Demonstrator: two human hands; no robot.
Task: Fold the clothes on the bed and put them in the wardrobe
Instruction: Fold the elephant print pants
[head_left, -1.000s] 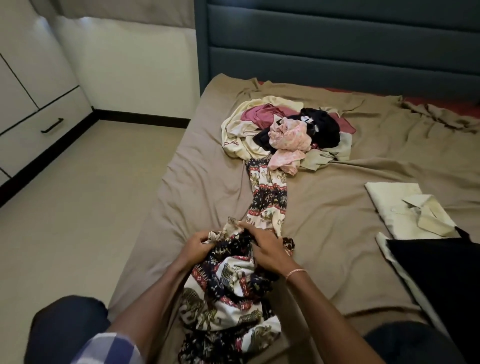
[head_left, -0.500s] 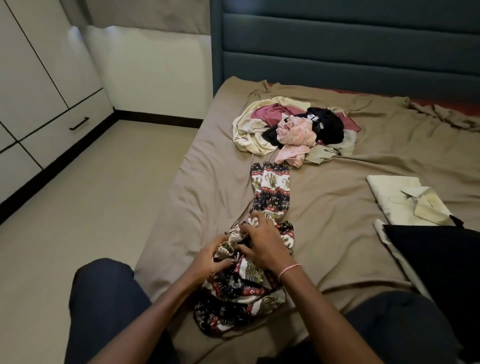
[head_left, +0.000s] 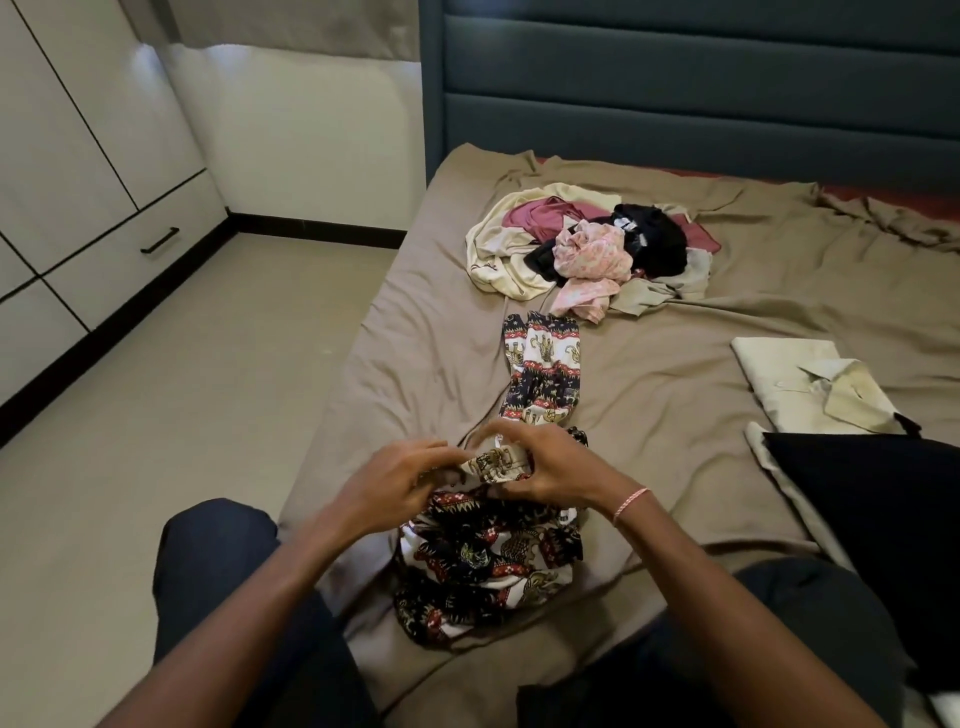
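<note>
A patterned garment (head_left: 540, 374) in black, white and red stretches along the brown bed (head_left: 701, 353) toward me, bunched up at its near end. My left hand (head_left: 395, 483) and my right hand (head_left: 550, 467) both pinch the bunched upper edge of it, close together. Farther up the bed lies a heap of unfolded clothes (head_left: 587, 249): cream, maroon, pink and black pieces. A folded cream shirt (head_left: 810, 384) and a folded black garment (head_left: 872, 499) lie to the right. The white wardrobe (head_left: 78, 156) stands at the left.
A dark blue padded headboard (head_left: 675, 88) closes the far end of the bed. Beige floor (head_left: 156, 415) lies between the bed and the wardrobe, which has a drawer with a black handle (head_left: 159, 240). My knees in dark trousers (head_left: 218, 571) are at the bed's near edge.
The camera has swung left and risen a little. Both hands have lifted from the bunched fabric and now pinch its upper edge; the garment's far end has slid toward me, away from the heap.
</note>
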